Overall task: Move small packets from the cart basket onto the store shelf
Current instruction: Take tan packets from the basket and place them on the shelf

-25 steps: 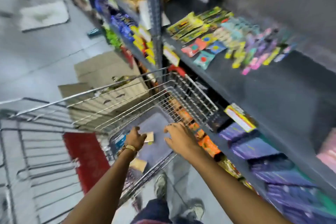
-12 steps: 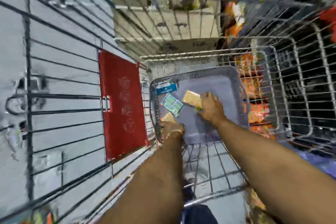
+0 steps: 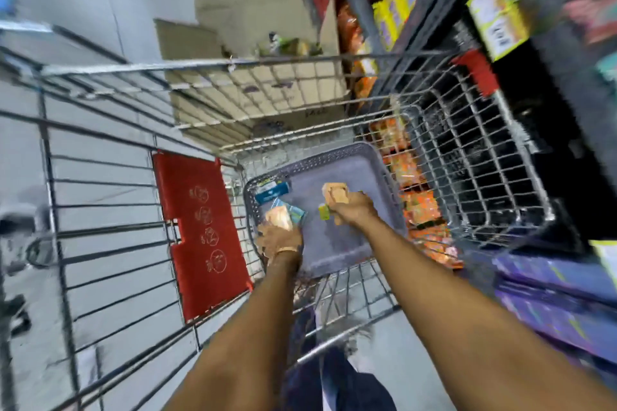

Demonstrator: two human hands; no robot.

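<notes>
I have both hands down in the grey basket (image 3: 337, 157): my right hand (image 3: 354, 210) is clamped on a tan packet (image 3: 335, 193), my left hand (image 3: 278, 238) on another tan packet (image 3: 278, 217). A blue packet (image 3: 272, 192) lies loose by the rim, so I judge several shelf (image 3: 567, 83) trips remain.

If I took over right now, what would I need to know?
Left hand: shut on a tan packet, low in the grey basket.
Right hand: shut on another tan packet, just above the basket floor.
Left in the basket: a blue packet and a teal one, partly under the left hand.
Done: both packets gripped.
To do: carry them to the shelf on the right, then return for the others.
</notes>
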